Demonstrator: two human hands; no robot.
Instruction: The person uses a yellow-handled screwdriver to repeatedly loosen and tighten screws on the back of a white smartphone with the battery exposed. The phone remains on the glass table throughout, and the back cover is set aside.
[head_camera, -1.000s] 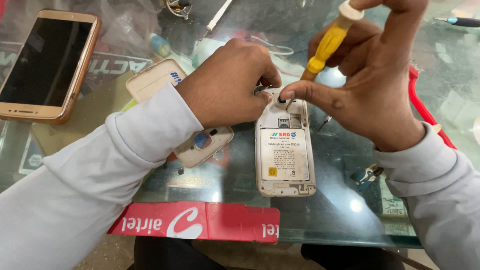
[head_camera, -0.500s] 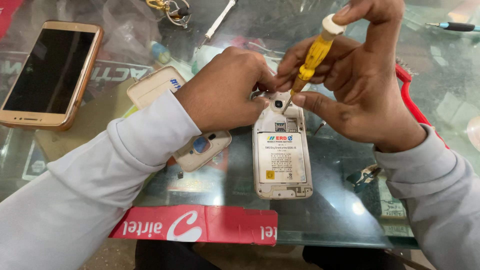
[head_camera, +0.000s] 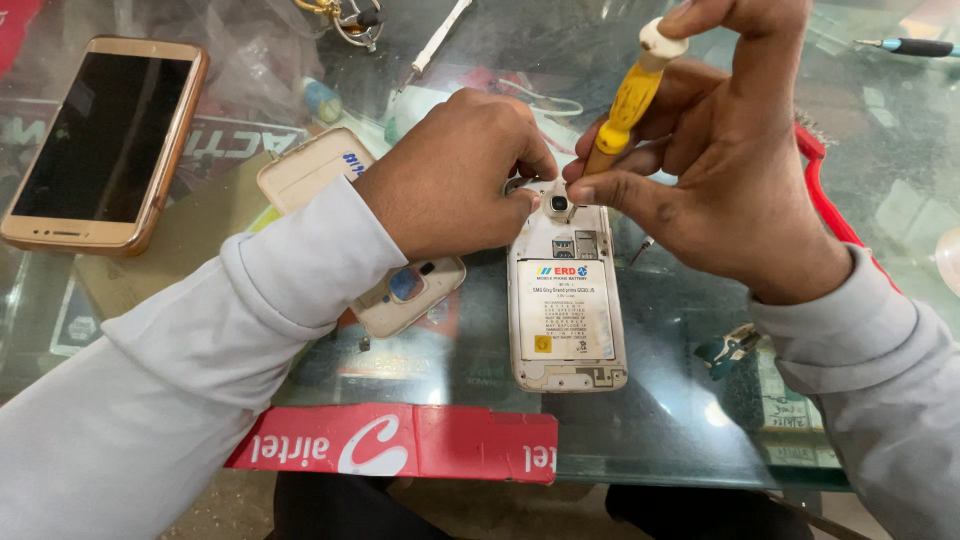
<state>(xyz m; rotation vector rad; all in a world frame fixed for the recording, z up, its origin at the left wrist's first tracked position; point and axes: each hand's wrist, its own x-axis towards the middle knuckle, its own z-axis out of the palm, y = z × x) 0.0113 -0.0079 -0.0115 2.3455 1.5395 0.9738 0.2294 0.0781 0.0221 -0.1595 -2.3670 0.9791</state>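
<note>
Yellow-handled screwdriver (head_camera: 625, 105), light and stiff, sits pinched in the right hand (head_camera: 730, 160); the left hand (head_camera: 450, 175) steadies, seemingly by the top edge, the fragile opened phone (head_camera: 565, 300).

A dark phone screen (head_camera: 105, 135) lies far left; a white battery label (head_camera: 565, 308) centre; a red sticker (head_camera: 395, 445) along the table edge.

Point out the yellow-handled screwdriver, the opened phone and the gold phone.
yellow-handled screwdriver (head_camera: 627, 105), head view, on its yellow handle.
opened phone (head_camera: 565, 310), head view, on its white battery.
gold phone (head_camera: 105, 140), head view, on its dark screen.
</note>
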